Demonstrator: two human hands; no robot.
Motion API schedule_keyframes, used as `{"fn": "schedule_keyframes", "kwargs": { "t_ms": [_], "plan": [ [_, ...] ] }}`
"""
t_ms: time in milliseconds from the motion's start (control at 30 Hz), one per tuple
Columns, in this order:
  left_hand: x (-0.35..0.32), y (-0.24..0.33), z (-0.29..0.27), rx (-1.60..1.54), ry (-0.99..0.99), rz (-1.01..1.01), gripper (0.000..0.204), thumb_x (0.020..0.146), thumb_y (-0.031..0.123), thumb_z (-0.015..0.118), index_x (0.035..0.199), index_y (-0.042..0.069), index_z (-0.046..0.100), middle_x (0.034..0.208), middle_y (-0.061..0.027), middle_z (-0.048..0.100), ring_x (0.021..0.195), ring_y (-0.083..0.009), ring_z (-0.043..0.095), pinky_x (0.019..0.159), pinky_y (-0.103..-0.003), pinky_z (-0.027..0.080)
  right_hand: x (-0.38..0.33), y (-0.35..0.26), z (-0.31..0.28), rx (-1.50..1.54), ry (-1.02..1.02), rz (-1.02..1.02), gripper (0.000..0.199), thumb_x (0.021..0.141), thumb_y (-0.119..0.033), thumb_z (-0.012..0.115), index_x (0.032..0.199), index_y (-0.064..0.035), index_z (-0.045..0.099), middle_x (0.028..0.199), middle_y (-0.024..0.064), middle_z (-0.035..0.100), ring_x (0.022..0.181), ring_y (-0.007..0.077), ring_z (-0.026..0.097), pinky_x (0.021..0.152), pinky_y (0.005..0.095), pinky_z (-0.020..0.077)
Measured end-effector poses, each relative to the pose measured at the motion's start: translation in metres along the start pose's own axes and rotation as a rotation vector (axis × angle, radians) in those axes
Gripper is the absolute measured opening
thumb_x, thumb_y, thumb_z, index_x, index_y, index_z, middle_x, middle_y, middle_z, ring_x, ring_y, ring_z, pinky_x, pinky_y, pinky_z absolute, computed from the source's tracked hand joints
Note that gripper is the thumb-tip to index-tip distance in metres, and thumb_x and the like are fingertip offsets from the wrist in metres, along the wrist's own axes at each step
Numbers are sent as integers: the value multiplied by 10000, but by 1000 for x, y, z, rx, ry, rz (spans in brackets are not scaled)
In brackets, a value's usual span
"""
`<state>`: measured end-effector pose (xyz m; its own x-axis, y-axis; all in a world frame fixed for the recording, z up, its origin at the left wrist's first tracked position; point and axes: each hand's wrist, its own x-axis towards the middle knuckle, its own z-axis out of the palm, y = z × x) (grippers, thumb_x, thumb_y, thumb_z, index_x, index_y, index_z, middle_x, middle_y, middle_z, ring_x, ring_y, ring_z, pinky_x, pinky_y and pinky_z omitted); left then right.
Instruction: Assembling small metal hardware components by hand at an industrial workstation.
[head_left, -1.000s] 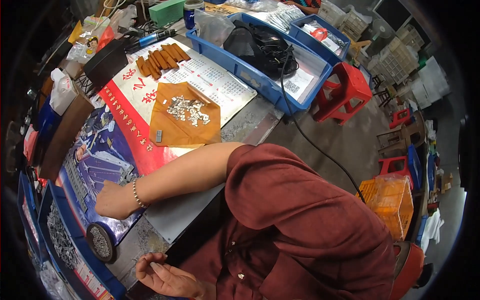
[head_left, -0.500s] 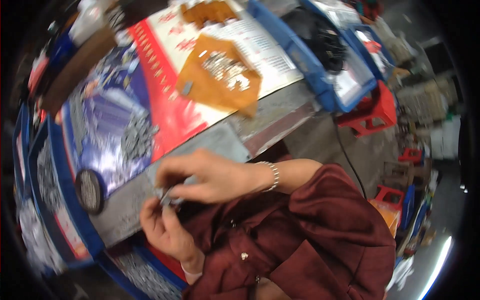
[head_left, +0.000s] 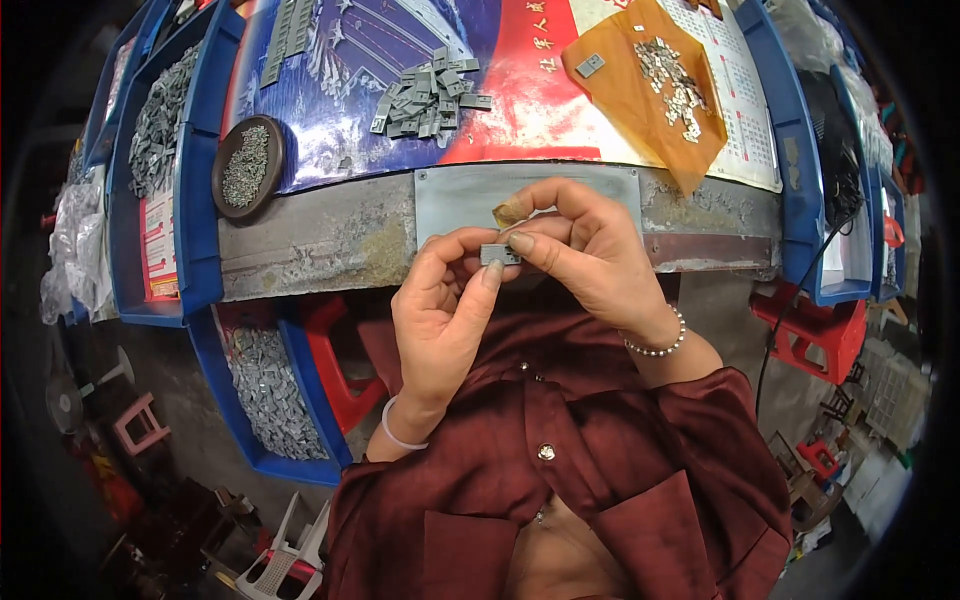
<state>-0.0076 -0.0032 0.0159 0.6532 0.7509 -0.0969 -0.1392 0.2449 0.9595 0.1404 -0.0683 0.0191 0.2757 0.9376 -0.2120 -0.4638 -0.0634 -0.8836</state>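
Note:
Between my two hands, near the table's front edge, is a small grey rectangular piece (head_left: pixel 493 255) with raised details. My left hand (head_left: pixel 437 315) pinches it with thumb and fingers. The thumb of my right hand (head_left: pixel 597 258) presses on its right end, with the fingers curled behind. A tan wrap (head_left: pixel 507 214) covers a right fingertip. Just beyond, partly hidden by my hands, a pale metal plate (head_left: pixel 460 196) lies on the table edge. A heap of similar grey pieces (head_left: pixel 425 100) lies farther back on a printed sheet.
An orange-brown sheet (head_left: pixel 600 50) at the far right carries tiny silvery parts (head_left: pixel 670 80) and one grey piece (head_left: pixel 590 66). At left stand a round dark dish (head_left: pixel 222 190) of tiny parts and blue bins (head_left: pixel 205 215). Another blue bin (head_left: pixel 815 200) borders the right, above a red stool (head_left: pixel 835 340).
The view has turned and levelled, so the table now lies straight ahead. Both hands stay together at the grey piece, which now shows more plainly between the fingertips.

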Motion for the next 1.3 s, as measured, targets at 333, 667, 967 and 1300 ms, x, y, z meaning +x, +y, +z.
{"fn": "schedule_keyframes", "kwargs": {
  "t_ms": [333,667,967,1300],
  "plan": [
    [1,5,-1,-24,31,-38,202,939,46,536,1115,-52,553,950,-59,615,832,-92,605,750,-209,487,-3,-2,-3,-167,-58,-22,200,918,-13,551,1101,44,494,1002,77,595,924,144,633,788,257,538],
    [2,0,-3,188,79,33,118,929,43,558,1026,-23,574,906,-28,594,725,-52,519,648,-189,447,-5,-5,-7,-220,-89,0,176,913,-35,570,1067,27,511,943,57,587,823,108,611,723,238,513],
    [-2,-4,3,229,77,167,78,907,0,564,978,-32,565,876,-50,573,727,-82,542,657,-199,445,-4,5,-16,-121,-157,-144,156,851,12,631,979,13,543,902,55,610,842,117,598,752,256,498],
    [0,-4,8,136,61,-23,141,932,58,553,1049,-20,552,899,-38,585,719,-62,556,652,-193,486,-9,-33,-48,-734,92,-461,178,809,-64,671,963,-2,607,906,74,655,814,159,633,749,276,497]
  ]
}}
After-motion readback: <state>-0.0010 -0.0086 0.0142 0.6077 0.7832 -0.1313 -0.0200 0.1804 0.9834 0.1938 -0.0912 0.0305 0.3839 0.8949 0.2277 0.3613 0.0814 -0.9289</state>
